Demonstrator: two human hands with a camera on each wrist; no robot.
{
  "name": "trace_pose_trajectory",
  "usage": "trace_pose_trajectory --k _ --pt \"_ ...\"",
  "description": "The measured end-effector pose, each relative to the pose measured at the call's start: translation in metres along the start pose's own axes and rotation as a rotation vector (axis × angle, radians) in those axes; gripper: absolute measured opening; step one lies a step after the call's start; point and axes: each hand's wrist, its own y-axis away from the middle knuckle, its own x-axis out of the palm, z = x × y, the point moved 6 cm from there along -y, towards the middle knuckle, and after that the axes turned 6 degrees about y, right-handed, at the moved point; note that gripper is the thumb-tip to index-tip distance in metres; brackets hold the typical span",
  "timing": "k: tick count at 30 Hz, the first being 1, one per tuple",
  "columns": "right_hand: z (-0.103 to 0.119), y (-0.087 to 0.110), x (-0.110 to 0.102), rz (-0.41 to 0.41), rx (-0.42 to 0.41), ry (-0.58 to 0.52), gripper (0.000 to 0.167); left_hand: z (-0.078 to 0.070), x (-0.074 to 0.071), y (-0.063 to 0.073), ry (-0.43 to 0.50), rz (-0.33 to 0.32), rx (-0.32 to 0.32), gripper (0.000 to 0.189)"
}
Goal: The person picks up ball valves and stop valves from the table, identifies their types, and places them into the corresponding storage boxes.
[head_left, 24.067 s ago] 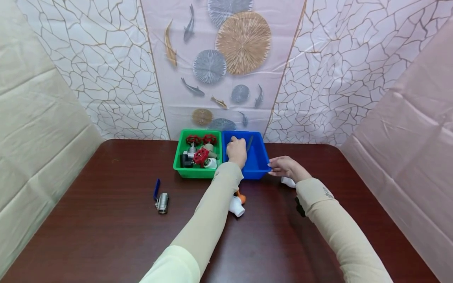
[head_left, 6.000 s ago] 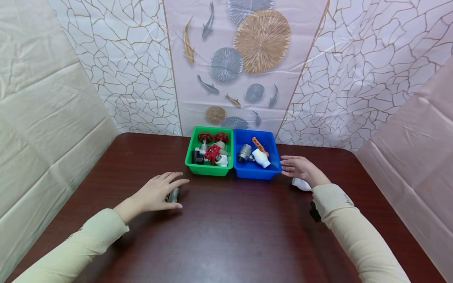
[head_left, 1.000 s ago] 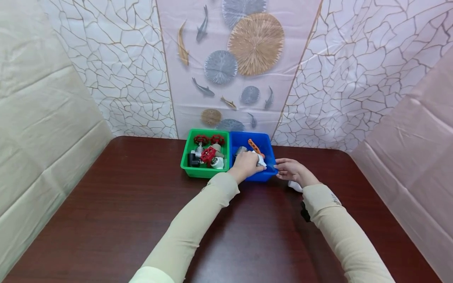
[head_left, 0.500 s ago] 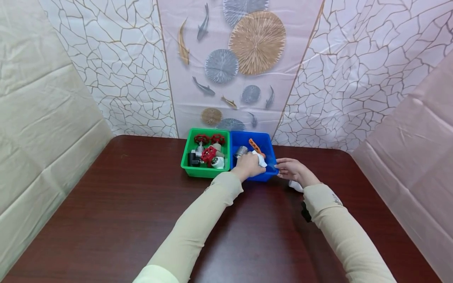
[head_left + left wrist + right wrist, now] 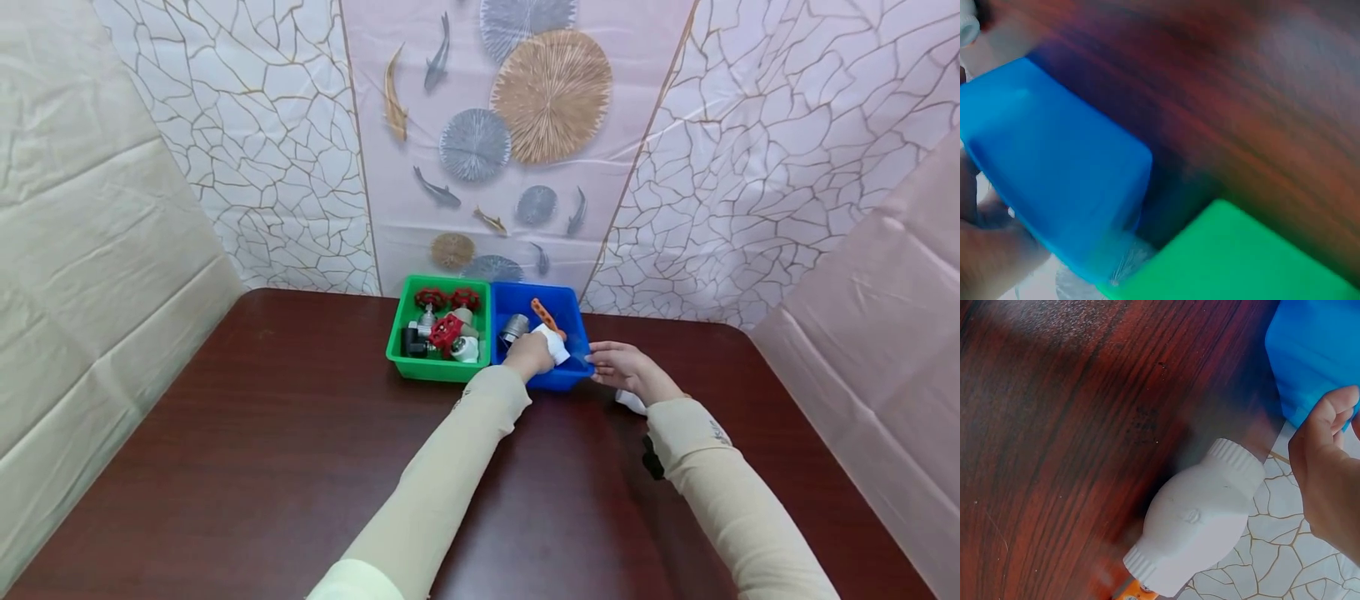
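My left hand [image 5: 531,354] reaches over the front wall of the blue bin [image 5: 575,312]. Its fingertips are down inside, so what they hold is hidden. Right beside them lies a white ball valve [image 5: 557,345] with an orange handle [image 5: 546,315]; a metal valve [image 5: 514,328] lies to the left in the same bin. In the left wrist view, the bin wall covers part of this hand [image 5: 994,247]. With curled fingers my right hand [image 5: 626,367] holds the blue bin's right front corner. Below it another white ball valve [image 5: 1197,515] lies on the table.
A green bin [image 5: 427,372] stands against the blue bin's left side. It contains several valves, some with red handwheels [image 5: 445,331], and a black fitting [image 5: 414,340]. Behind the dark wooden table [image 5: 262,442] hangs a patterned cloth [image 5: 285,150].
Six seconds ago my left hand was over a metal valve on the table's left; that valve has left the spot. The hand is now in the blue bin, slightly lower than a second ago.
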Motion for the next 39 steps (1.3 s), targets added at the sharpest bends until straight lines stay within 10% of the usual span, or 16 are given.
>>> trace_pose_trajectory --k 39 --pt "0.0 0.003 0.004 -0.006 -0.002 0.01 0.047 0.006 -0.016 0.007 -0.013 -0.038 0.285 0.031"
